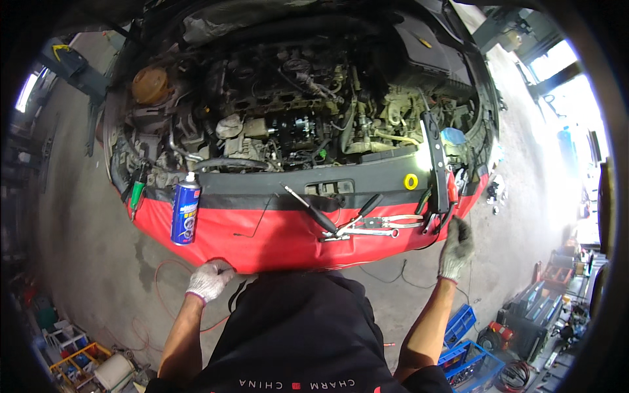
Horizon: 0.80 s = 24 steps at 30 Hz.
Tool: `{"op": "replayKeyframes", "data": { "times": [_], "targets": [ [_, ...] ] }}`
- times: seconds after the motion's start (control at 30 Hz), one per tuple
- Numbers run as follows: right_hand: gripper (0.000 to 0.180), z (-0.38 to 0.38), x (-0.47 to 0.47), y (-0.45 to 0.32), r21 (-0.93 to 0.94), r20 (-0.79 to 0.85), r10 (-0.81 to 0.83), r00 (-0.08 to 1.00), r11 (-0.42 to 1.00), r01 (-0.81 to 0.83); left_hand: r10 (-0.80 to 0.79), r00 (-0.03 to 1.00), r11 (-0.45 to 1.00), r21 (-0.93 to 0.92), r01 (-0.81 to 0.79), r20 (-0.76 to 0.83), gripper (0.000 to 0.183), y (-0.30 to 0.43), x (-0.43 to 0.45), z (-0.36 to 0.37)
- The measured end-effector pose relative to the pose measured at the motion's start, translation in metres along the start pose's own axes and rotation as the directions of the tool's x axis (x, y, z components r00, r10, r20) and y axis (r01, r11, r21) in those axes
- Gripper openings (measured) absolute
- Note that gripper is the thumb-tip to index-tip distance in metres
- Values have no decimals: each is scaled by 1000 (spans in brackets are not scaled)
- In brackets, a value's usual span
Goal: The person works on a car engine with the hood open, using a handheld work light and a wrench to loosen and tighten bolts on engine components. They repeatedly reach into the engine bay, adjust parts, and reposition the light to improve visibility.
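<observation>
My left hand (212, 280), in a white knit work glove, rests at the front edge of the red fender cover (290, 245); whether its fingers grip the cover is unclear. My right hand (457, 249), in a soiled glove, is at the cover's right edge beside a black cable, its fingers partly hidden. Just beyond it lie a work light (436, 162), which is lit, and a red-handled tool (452, 189). Pliers (393, 221), a combination wrench (376, 232) and a ratchet (314, 211) lie on the cover. A blue spray can (185, 211) stands near its left part.
The open engine bay (295, 127) spans the view ahead, with an orange coolant reservoir (150, 86) at left. A yellow tape roll (410, 182) and a green-handled screwdriver (137, 194) lie along the front. Blue crates (471, 363) stand lower right; a red hose (157, 280) crosses the floor.
</observation>
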State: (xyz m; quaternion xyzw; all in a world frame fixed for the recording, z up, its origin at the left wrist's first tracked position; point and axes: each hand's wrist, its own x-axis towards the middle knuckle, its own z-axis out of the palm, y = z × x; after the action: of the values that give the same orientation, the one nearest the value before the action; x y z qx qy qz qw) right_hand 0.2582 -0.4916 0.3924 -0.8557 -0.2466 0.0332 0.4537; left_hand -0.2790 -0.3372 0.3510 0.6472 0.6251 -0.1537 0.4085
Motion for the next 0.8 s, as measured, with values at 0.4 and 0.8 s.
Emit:
{"op": "replayKeyframes", "data": {
  "times": [0.4, 0.8],
  "targets": [
    [16, 34, -146, 1, -20, 441, 238, 865, 967, -255, 283, 958, 954, -119, -276, 46, 33, 43, -16, -59],
    [26, -49, -136, 116, -285, 390, 363, 846, 922, -264, 49, 808, 995, -46, -93, -587, 40, -76, 59, -161]
  ]
}}
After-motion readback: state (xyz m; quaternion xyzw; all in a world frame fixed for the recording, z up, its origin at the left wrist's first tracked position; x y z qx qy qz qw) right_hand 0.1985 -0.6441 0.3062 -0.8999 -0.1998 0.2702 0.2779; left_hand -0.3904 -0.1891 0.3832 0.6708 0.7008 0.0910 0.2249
